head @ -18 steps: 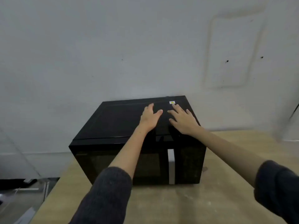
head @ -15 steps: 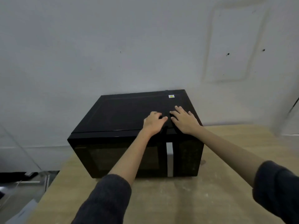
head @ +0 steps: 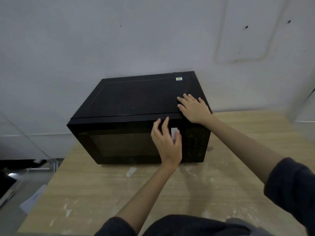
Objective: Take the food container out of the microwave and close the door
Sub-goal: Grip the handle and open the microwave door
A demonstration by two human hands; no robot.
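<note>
A black microwave (head: 136, 97) stands on the wooden table (head: 213, 184) against the wall, its dark glass door (head: 119, 143) closed. My right hand (head: 193, 107) lies flat on the top near the front right corner, fingers spread. My left hand (head: 166, 142) is in front of the door at the white vertical handle (head: 174, 132), fingers apart and partly covering it; a grip on it cannot be made out. The control panel (head: 196, 143) is right of the handle. No food container is visible through the dark door.
The table's left edge drops to a floor with dark equipment (head: 6, 181) and a white paper (head: 34, 200). A grey-white wall (head: 153, 40) rises right behind the microwave. Pale smears mark the tabletop.
My left hand has come off the microwave's top and moved down in front of the door to the handle. My right hand stays on the top, shifted slightly right.
</note>
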